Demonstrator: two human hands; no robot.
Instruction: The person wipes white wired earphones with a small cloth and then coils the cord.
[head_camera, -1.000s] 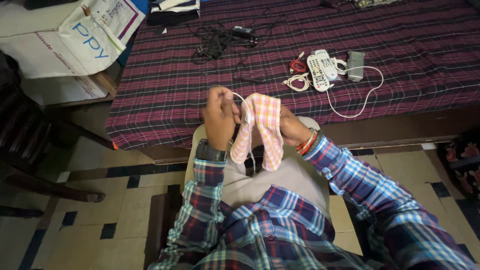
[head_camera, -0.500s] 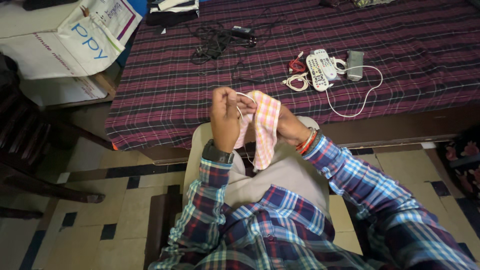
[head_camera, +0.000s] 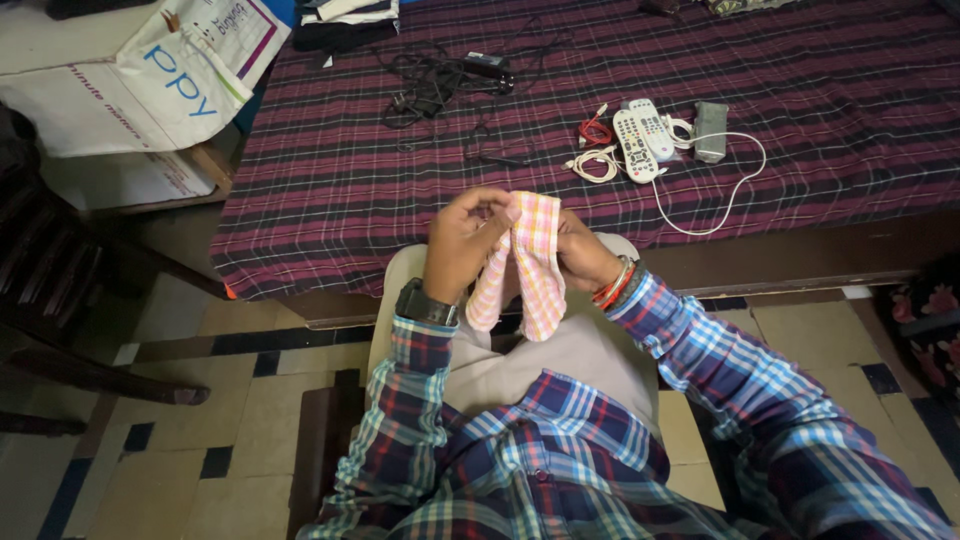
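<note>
**Holding a checked cloth over the lap, with loose ends to watch**

Looking down from the head camera, the one view there is: the left hand (head_camera: 462, 240) and the right hand (head_camera: 578, 252) are raised together above the lap, both closed on a pink checked cloth (head_camera: 530, 262). The left fingers pinch its top edge; the right hand grips it from behind, partly hidden by the fabric. Two folds of the cloth hang down between the wrists, short of the knees. Whether anything is wrapped inside I cannot tell.

The risk I see is in the grip. The cloth is held only along its top, so if either pinch loosens, a fold would likely slip and drop to the lap or the tiled floor (head_camera: 240, 440). The hanging ends could also snag on the watch (head_camera: 424, 302) or the bangles (head_camera: 612, 284).

Just ahead lies the bed (head_camera: 330, 200) with its striped cover. On it sit two remotes (head_camera: 640, 138), a white cable (head_camera: 720, 200) trailing close to the edge, and a tangle of black wires (head_camera: 440, 85) farther back. A reach forward might catch that white cable and drag the remotes.
</note>
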